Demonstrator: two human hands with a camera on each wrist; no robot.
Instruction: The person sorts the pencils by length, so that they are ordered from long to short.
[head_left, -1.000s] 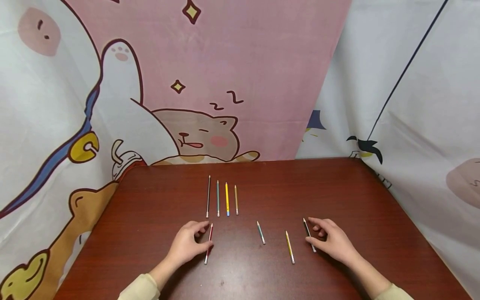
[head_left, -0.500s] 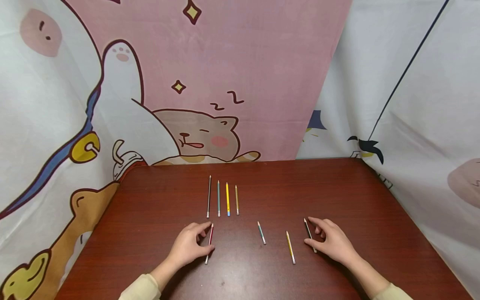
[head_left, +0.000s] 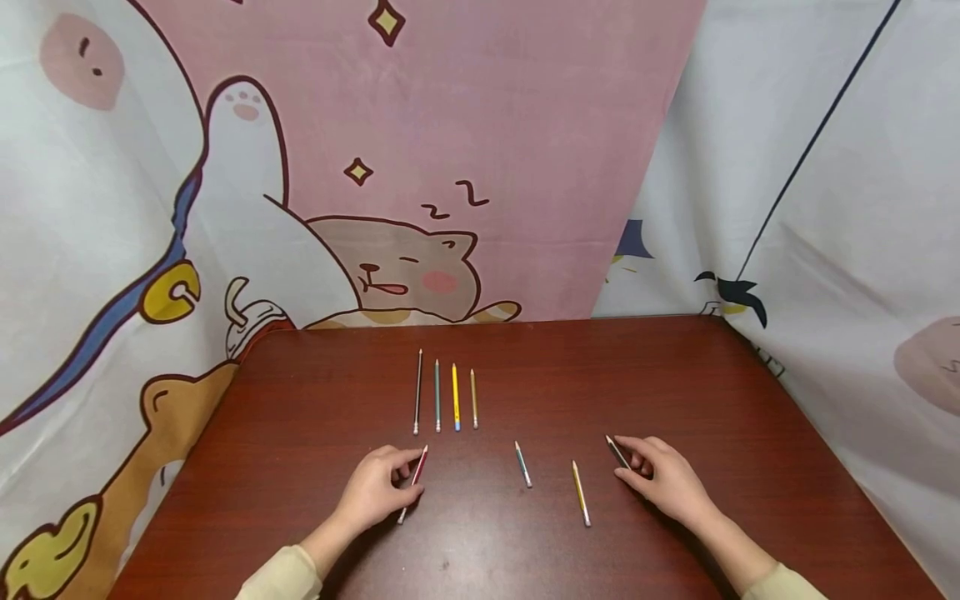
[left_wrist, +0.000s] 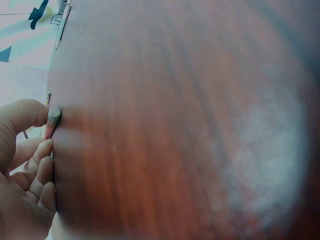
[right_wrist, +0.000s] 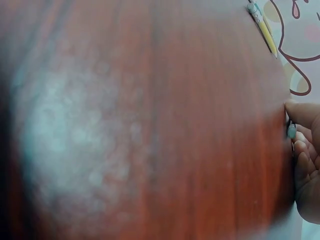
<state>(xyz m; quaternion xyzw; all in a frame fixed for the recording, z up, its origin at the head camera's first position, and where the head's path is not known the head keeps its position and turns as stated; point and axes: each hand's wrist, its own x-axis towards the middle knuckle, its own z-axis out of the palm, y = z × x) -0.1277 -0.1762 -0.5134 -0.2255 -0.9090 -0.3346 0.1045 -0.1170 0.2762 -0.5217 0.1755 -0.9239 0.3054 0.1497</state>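
Note:
Toward the left of the table, my left hand (head_left: 378, 490) pinches a red pencil (head_left: 420, 467) between thumb and fingers; its tip points away from me. The blunt end of that red pencil (left_wrist: 54, 116) shows by the thumb in the left wrist view. On the right side, my right hand (head_left: 671, 479) pinches a black pencil (head_left: 617, 451), its sharpened tip pointing forward and left. Most of its rear half is hidden behind the thumb and palm in the head view. A short teal pencil (head_left: 522, 464) and a yellow pencil (head_left: 581, 493) lie between the hands.
Farther back lies a row of roughly parallel pencils: a dark one (head_left: 417, 392), a green one (head_left: 437, 396), a bright yellow one (head_left: 455, 397) and a gold one (head_left: 474, 400). Beneath is a brown wooden table (head_left: 525, 558), with a printed curtain (head_left: 555, 167) behind it.
Both hands have closed on their pencils. The red pencil has tilted, its rear end swinging left; the black pencil's rear end has swung right, under the right hand. Other pencils have stayed put.

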